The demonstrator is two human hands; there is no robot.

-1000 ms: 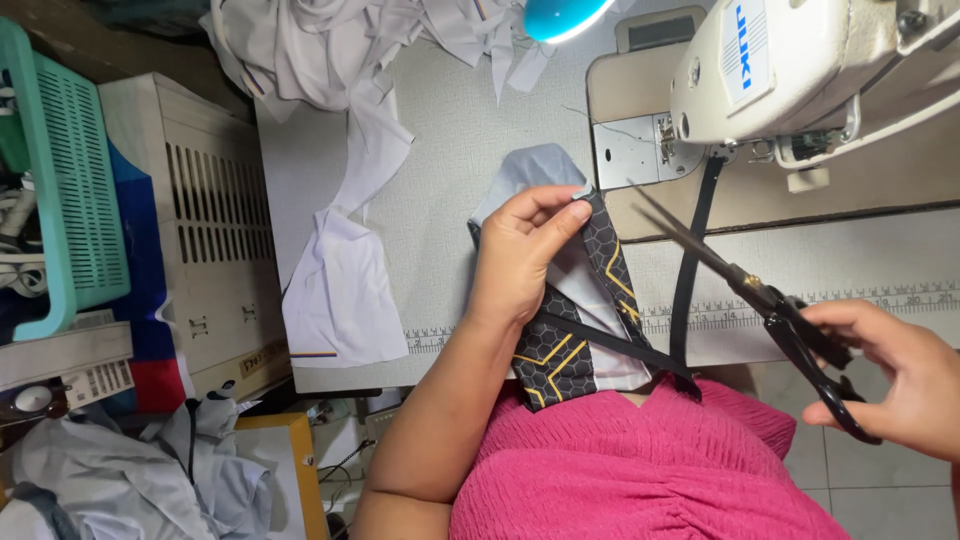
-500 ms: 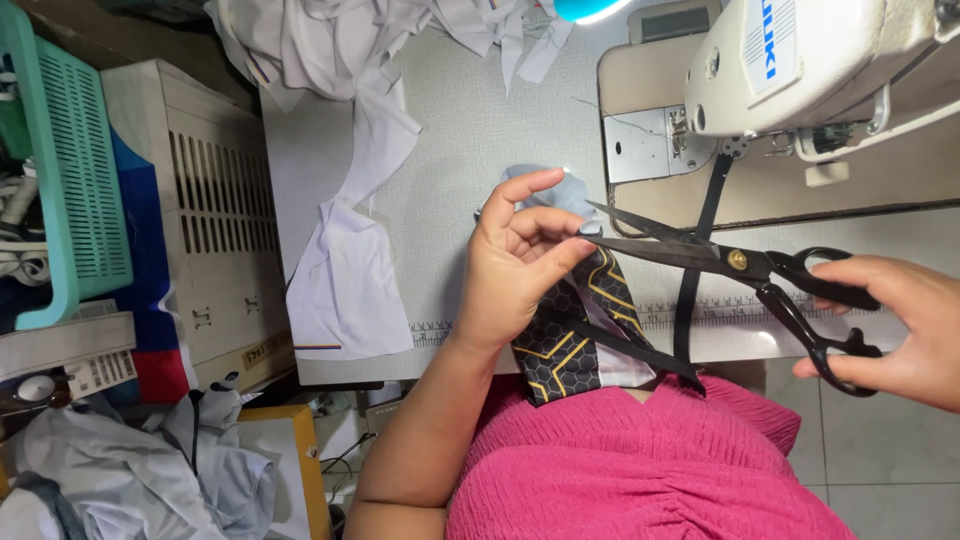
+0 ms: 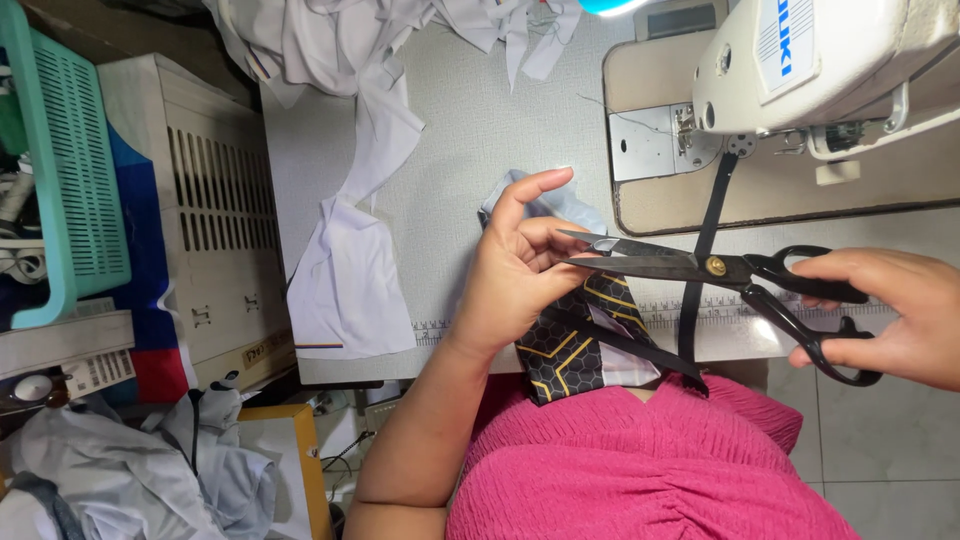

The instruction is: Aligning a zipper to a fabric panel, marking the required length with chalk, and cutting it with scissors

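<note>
While the white industrial sewing machine (image 3: 830, 70) sits at the table's far right, the left hand (image 3: 520, 270) in front of it pinches a black fabric piece with gold hexagon lines (image 3: 570, 345), index finger raised. Large black-handled metal scissors (image 3: 700, 268), gripped by the right hand (image 3: 890, 315), gape open at that fabric. Left of the machine lie limp white cloth pieces (image 3: 350, 270) and a ribbed white plastic crate (image 3: 200, 210).
</note>
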